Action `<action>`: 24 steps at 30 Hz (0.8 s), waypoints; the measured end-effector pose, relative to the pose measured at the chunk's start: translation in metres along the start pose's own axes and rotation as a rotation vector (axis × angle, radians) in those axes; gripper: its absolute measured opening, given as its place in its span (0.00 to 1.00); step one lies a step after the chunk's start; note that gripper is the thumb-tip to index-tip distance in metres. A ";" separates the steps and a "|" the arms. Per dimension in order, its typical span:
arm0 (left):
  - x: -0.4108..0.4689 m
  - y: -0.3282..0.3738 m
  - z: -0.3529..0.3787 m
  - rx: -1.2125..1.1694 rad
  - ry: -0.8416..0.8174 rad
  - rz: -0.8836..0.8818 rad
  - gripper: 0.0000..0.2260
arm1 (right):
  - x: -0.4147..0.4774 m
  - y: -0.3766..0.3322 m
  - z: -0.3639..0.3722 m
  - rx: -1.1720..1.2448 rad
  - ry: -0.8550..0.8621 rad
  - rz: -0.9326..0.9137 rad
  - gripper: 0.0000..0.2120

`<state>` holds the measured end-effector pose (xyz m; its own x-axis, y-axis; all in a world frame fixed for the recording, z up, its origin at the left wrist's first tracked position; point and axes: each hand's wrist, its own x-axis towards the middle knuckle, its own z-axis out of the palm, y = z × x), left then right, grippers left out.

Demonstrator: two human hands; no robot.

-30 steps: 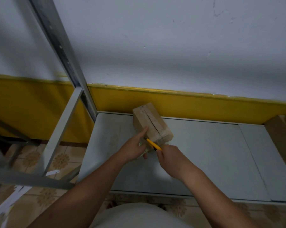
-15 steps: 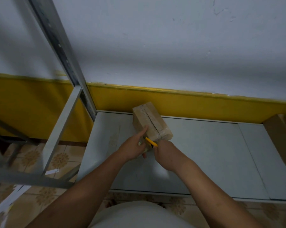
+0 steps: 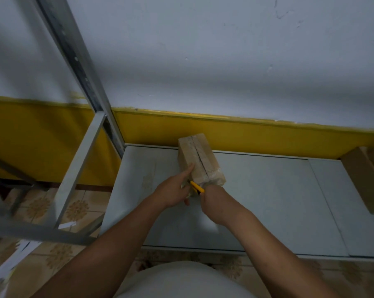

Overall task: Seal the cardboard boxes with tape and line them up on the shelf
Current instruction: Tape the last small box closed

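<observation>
I have just the one view, from the camera worn on the person's head. It faces forward and steeply down along both forearms onto the grey shelf point(image 3: 267, 201), near enough that the left hand point(image 3: 173, 194) and right hand point(image 3: 214, 201) sit mid-frame. The wide lens also takes in the wall point(image 3: 224, 61) above and the floor tiles point(image 3: 37, 207) at left.

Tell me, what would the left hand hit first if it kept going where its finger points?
The cardboard box: the left hand seems to touch its near left edge with the forefinger.
</observation>
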<state>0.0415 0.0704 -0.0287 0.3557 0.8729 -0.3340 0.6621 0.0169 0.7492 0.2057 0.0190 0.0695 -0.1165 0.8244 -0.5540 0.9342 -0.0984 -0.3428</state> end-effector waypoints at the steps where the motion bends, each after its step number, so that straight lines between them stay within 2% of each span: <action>1: 0.000 0.002 -0.001 0.003 -0.020 0.005 0.35 | -0.001 0.002 0.001 0.003 0.000 0.001 0.09; 7: 0.003 0.003 -0.005 0.009 -0.051 -0.003 0.35 | -0.006 0.007 0.012 -0.014 0.003 0.018 0.06; 12: 0.008 -0.006 -0.001 0.008 -0.040 0.001 0.34 | -0.008 0.017 0.021 0.005 0.015 0.037 0.11; 17: 0.010 -0.015 -0.002 0.092 -0.052 0.025 0.36 | -0.011 0.047 0.054 -0.048 -0.032 0.098 0.11; 19: 0.007 -0.014 -0.008 0.084 -0.072 0.038 0.36 | -0.004 0.068 0.070 -0.083 0.021 0.089 0.09; 24: 0.004 -0.021 -0.016 0.096 -0.120 0.089 0.38 | 0.014 0.135 0.108 -0.193 0.233 0.007 0.21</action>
<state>0.0185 0.0814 -0.0368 0.4879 0.8043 -0.3392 0.6827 -0.1095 0.7225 0.2939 -0.0429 -0.0661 -0.0500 0.9320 -0.3590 0.9841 -0.0153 -0.1768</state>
